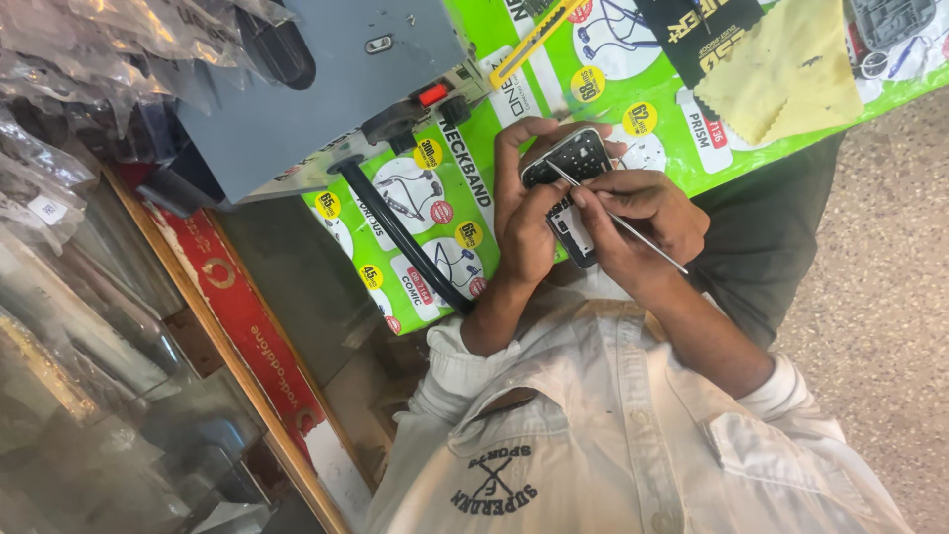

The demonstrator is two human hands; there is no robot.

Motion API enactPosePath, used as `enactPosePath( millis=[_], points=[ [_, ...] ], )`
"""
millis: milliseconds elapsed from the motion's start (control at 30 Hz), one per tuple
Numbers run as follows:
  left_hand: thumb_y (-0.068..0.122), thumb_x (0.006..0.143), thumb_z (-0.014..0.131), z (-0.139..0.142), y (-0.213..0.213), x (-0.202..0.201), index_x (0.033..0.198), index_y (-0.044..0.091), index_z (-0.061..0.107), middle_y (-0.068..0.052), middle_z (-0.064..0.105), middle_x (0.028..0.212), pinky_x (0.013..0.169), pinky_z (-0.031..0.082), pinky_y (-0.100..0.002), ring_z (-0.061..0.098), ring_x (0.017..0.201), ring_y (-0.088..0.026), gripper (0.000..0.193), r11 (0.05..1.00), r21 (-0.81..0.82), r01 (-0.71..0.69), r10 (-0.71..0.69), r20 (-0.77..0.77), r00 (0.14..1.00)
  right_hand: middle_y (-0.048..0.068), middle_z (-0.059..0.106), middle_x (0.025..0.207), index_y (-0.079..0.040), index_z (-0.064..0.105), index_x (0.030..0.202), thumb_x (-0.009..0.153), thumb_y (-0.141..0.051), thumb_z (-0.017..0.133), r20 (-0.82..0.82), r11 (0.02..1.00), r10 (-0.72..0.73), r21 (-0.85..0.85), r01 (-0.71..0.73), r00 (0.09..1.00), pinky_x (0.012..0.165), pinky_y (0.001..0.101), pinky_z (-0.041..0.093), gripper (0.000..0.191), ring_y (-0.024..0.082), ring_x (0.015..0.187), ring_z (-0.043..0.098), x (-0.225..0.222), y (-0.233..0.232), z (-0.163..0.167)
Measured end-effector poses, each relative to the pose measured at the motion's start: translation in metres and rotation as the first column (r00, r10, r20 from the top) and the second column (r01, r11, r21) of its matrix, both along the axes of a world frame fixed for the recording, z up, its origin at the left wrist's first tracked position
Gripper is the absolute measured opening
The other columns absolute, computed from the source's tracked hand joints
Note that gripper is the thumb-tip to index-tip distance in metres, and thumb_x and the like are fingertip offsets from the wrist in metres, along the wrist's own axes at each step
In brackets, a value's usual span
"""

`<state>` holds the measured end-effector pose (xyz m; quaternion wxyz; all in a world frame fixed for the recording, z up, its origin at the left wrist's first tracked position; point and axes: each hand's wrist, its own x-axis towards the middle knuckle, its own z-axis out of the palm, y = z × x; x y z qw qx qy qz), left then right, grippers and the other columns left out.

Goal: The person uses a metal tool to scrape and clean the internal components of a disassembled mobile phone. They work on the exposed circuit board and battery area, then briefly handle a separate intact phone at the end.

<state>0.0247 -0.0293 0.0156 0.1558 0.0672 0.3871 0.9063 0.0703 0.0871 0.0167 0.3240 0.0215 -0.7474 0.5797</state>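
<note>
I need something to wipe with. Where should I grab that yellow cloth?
Probably pinch the yellow cloth at its lower zigzag corner, coming from the near table edge: it lies flat on the green mat, and that corner is clear of the black package.

Green mat (450, 203) lying partly bare beside the left hand (524, 222); grey box (316, 89) crowding its far side, black cable (395, 232) running across the mat, blocking passage there; yellow cloth (791, 69) and black card (697, 30) covering the mat's other end; both hands closing round the phone (573, 188), thin tool (623, 222) jutting outward from the right hand (643, 222); plastic bags (59, 119) crowding the counter edge.
</note>
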Motion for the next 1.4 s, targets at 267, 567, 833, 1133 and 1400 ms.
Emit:
enactPosePath(
  millis=[267, 567, 833, 1133, 1400],
  points=[
    [0.007, 0.104, 0.050, -0.004, -0.012, -0.011, 0.151, -0.011, 0.044, -0.028, 0.060, 0.138, 0.119, 0.046, -0.044, 0.063, 0.128, -0.034, 0.051, 0.989, 0.109, 0.104, -0.112, 0.068, 0.991, 0.020, 0.075, 0.100, 0.002, 0.060, 0.090, 0.091, 0.010, 0.085, 0.031, 0.999, -0.005, 0.034, 0.004, 0.999, 0.073, 0.0248, 0.057, 0.027, 0.019, 0.086, 0.074, -0.008, -0.005, -0.003],
    [0.008, 0.108, 0.064, -0.007, -0.013, -0.014, 0.145, -0.008, 0.052, -0.020, 0.066, 0.129, 0.111, 0.052, -0.039, 0.066, 0.118, -0.026, 0.042, 0.994, 0.069, 0.088, -0.100, 0.184, 0.978, 0.024, 0.075, 0.104, 0.002, 0.054, 0.092, 0.094, 0.008, 0.084, 0.021, 0.987, -0.037, 0.155, 0.034, 0.999, 0.084, 0.0312, 0.060, 0.030, 0.023, 0.092, 0.076, -0.014, -0.010, -0.002],
    [0.013, 0.105, 0.072, -0.014, -0.003, -0.004, 0.135, -0.007, 0.061, -0.012, 0.071, 0.113, 0.095, 0.054, -0.030, 0.064, 0.100, -0.015, 0.037, 0.992, -0.121, 0.038, -0.019, 0.156, 0.988, 0.027, 0.074, 0.100, 0.003, 0.050, 0.092, 0.094, 0.009, 0.082, -0.084, 0.972, -0.108, 0.201, 0.123, 0.991, 0.081, 0.0340, 0.061, 0.032, 0.029, 0.093, 0.077, -0.009, -0.007, -0.012],
    [0.006, 0.106, 0.064, -0.010, 0.000, -0.004, 0.133, -0.007, 0.060, -0.016, 0.069, 0.115, 0.102, 0.053, -0.034, 0.065, 0.106, -0.018, 0.030, 0.993, -0.113, 0.028, -0.015, 0.112, 0.994, 0.024, 0.075, 0.106, 0.000, 0.053, 0.093, 0.097, 0.008, 0.081, 0.058, 0.997, -0.062, 0.057, 0.058, 0.996, 0.083, 0.0308, 0.061, 0.030, 0.024, 0.097, 0.076, -0.001, -0.004, -0.012],
    [0.005, 0.098, 0.054, -0.001, 0.003, 0.001, 0.143, -0.002, 0.049, -0.020, 0.066, 0.130, 0.116, 0.051, -0.039, 0.068, 0.124, -0.027, 0.046, 0.992, 0.059, 0.113, -0.118, 0.090, 0.989, 0.023, 0.073, 0.112, 0.001, 0.052, 0.095, 0.098, 0.009, 0.079, 0.043, 0.993, 0.038, -0.109, -0.033, 0.998, 0.100, 0.0352, 0.059, 0.027, 0.020, 0.099, 0.074, 0.008, 0.006, -0.016]
  ],
)
